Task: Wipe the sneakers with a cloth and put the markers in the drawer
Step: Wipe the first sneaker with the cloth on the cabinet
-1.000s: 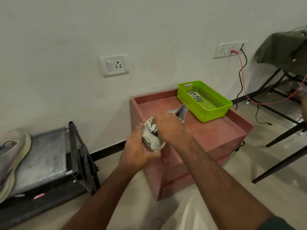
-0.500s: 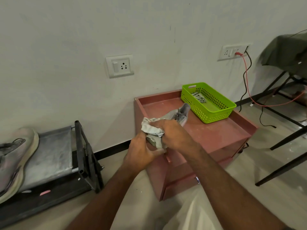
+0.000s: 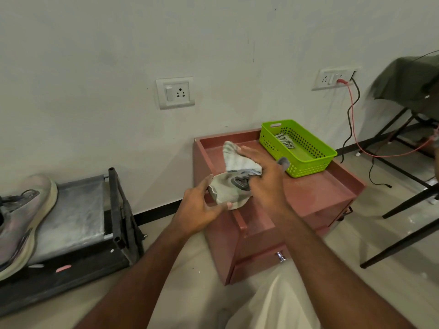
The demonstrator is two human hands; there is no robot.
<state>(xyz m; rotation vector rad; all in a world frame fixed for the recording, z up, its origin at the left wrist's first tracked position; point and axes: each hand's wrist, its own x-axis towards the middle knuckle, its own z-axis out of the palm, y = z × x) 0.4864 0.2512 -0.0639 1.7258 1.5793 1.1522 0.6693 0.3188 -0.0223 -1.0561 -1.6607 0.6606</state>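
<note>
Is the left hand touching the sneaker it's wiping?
Touching. The head view shows the left hand gripping the sneaker from below, fingers curled around its edge.

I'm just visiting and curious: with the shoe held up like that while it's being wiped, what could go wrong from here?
The left hand holds the sneaker in the air by one end, so a firm rub could twist it loose. The cloth sits loosely under the right hand and might slip off. The green basket stands right behind and could get knocked.
</note>
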